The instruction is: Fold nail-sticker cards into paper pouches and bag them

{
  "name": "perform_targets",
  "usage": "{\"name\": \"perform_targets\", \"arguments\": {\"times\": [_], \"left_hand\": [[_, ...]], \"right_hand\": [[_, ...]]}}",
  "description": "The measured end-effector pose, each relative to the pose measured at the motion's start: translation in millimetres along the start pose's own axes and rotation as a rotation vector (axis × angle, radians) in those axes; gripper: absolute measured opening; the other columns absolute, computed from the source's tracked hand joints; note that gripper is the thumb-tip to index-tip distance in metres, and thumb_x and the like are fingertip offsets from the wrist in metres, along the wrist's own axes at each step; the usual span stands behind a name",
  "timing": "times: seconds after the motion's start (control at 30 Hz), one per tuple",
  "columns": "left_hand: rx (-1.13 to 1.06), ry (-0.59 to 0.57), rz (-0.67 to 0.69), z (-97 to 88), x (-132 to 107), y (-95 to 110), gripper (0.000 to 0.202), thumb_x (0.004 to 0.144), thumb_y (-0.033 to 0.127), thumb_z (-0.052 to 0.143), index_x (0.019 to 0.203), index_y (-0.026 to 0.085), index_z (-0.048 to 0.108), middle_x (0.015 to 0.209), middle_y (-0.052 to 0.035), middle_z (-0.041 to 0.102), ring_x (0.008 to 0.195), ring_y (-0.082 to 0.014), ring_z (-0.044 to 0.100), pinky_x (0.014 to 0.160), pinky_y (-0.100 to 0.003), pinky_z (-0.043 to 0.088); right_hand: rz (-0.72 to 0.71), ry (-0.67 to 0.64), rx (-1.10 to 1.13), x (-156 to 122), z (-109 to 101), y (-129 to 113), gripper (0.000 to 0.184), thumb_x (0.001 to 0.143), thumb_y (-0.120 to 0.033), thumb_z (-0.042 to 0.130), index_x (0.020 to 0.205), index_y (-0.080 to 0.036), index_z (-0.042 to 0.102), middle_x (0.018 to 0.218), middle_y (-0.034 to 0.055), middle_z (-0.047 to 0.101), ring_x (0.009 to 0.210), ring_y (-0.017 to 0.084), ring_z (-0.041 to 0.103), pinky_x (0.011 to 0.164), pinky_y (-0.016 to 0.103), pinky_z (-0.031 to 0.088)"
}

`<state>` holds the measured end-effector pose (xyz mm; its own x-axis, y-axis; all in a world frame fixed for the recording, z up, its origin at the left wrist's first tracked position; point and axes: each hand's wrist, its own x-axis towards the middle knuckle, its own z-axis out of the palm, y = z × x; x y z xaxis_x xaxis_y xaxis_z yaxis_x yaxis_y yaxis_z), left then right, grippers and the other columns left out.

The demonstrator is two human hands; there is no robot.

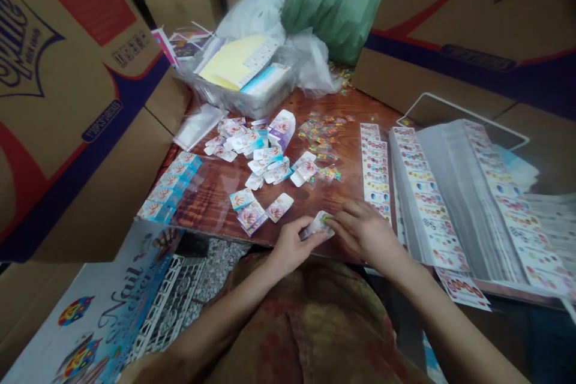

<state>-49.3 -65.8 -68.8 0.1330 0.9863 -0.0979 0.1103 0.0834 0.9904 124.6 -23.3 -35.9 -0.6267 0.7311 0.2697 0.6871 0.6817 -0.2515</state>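
At the front edge of the table, my left hand is closed around a small printed card box, thumb and fingers on its sides. My right hand meets the box's right end, its fingertips pinched on a small yellow-green packet partly hidden by the fingers. Beyond lie loose small boxes, blue and purple with hand pictures, some with open flaps. Several clear packets of coloured bits are scattered to the right of the box pile.
Stacks of printed sticker strips cover the table's right side. A row of blue boxes lies at the left edge. Behind is a clear plastic tub holding papers. Large cartons flank both sides, and a green sack stands behind.
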Motion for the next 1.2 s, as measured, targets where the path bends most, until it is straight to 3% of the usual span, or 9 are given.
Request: {"name": "perform_targets", "arguments": {"times": [0.23, 0.37, 0.5, 0.6, 0.7, 0.8, 0.9, 1.07, 1.2], "left_hand": [[-0.039, -0.018, -0.031, 3.8, 1, 0, 0.026, 0.078, 0.034, 0.064, 0.092, 0.012, 0.067, 0.076, -0.0007, 0.058, 0.070, -0.0125, 0.049, 0.065, -0.023, 0.041], [-0.100, -0.011, -0.092, 6.9, 1, 1, 0.026, 0.075, 0.033, 0.064, 0.090, 0.012, 0.065, 0.074, -0.0010, 0.057, 0.069, -0.0130, 0.050, 0.059, -0.022, 0.046], [-0.267, 0.017, -0.189, 10.2, -1, -1, 0.034, 0.075, 0.035, 0.064, 0.100, 0.014, 0.057, 0.079, -0.0010, 0.057, 0.061, -0.0121, 0.052, 0.043, -0.020, 0.047], [-0.313, 0.078, -0.173, 10.7, -2, -4, 0.044, 0.075, 0.032, 0.065, 0.113, 0.019, 0.046, 0.076, 0.0022, 0.055, 0.053, -0.0092, 0.050, 0.035, -0.017, 0.043], [-0.318, 0.095, -0.122, 9.4, -3, -5, 0.037, 0.079, 0.032, 0.062, 0.110, 0.020, 0.046, 0.075, 0.0026, 0.055, 0.051, -0.0081, 0.049, 0.033, -0.015, 0.041], [-0.322, 0.071, -0.096, 8.4, -3, -3, 0.029, 0.081, 0.032, 0.059, 0.105, 0.019, 0.049, 0.085, -0.0017, 0.060, 0.058, -0.0098, 0.053, 0.036, -0.015, 0.043], [-0.292, 0.060, -0.083, 8.2, -3, -1, 0.030, 0.081, 0.030, 0.058, 0.108, 0.018, 0.052, 0.094, -0.0048, 0.062, 0.065, -0.0119, 0.057, 0.041, -0.016, 0.044], [-0.198, 0.059, 0.003, 8.5, -3, 2, 0.020, 0.080, 0.024, 0.058, 0.098, 0.016, 0.058, 0.091, -0.0038, 0.064, 0.077, -0.0133, 0.058, 0.064, -0.021, 0.048], [-0.185, 0.070, 0.031, 8.2, -4, 2, 0.015, 0.081, 0.022, 0.056, 0.095, 0.016, 0.057, 0.090, -0.0029, 0.063, 0.078, -0.0131, 0.057, 0.072, -0.023, 0.047]], "right_hand": [[0.115, 0.185, 0.338, -6, 3, -2, 0.015, 0.089, -0.035, 0.056, 0.090, -0.020, 0.061, 0.085, 0.0056, 0.061, 0.080, 0.019, 0.060, 0.070, 0.030, 0.048], [0.104, 0.170, 0.463, -9, 9, -6, 0.013, 0.090, -0.029, 0.054, 0.088, -0.022, 0.065, 0.088, 0.0058, 0.061, 0.082, 0.018, 0.060, 0.071, 0.031, 0.049], [0.116, 0.105, 0.570, -10, 12, -7, 0.017, 0.092, -0.027, 0.051, 0.092, -0.021, 0.067, 0.088, 0.0065, 0.062, 0.082, 0.017, 0.061, 0.070, 0.029, 0.050], [0.164, 0.084, 0.592, -13, 16, -8, 0.020, 0.093, -0.028, 0.050, 0.091, -0.021, 0.069, 0.086, 0.0066, 0.061, 0.079, 0.017, 0.061, 0.069, 0.028, 0.051], [0.160, 0.093, 0.534, -17, 19, -11, 0.022, 0.093, -0.028, 0.050, 0.101, -0.023, 0.070, 0.094, 0.0085, 0.062, 0.086, 0.019, 0.062, 0.074, 0.032, 0.051], [0.137, 0.201, 0.541, -21, 22, -15, 0.022, 0.090, -0.027, 0.055, 0.105, -0.025, 0.070, 0.107, 0.0101, 0.061, 0.098, 0.021, 0.060, 0.080, 0.035, 0.051], [0.214, 0.285, 0.659, -22, 24, -16, 0.017, 0.088, -0.028, 0.058, 0.098, -0.026, 0.072, 0.106, 0.0087, 0.061, 0.097, 0.020, 0.061, 0.081, 0.034, 0.051], [0.407, 0.241, 0.988, -22, 28, -13, 0.018, 0.083, -0.039, 0.064, 0.079, -0.023, 0.071, 0.095, 0.0057, 0.065, 0.094, 0.020, 0.062, 0.084, 0.034, 0.049], [0.636, 0.209, 1.327, -24, 32, -14, 0.027, 0.081, -0.046, 0.064, 0.097, -0.024, 0.061, 0.095, 0.0050, 0.067, 0.083, 0.018, 0.064, 0.074, 0.031, 0.052]]}}
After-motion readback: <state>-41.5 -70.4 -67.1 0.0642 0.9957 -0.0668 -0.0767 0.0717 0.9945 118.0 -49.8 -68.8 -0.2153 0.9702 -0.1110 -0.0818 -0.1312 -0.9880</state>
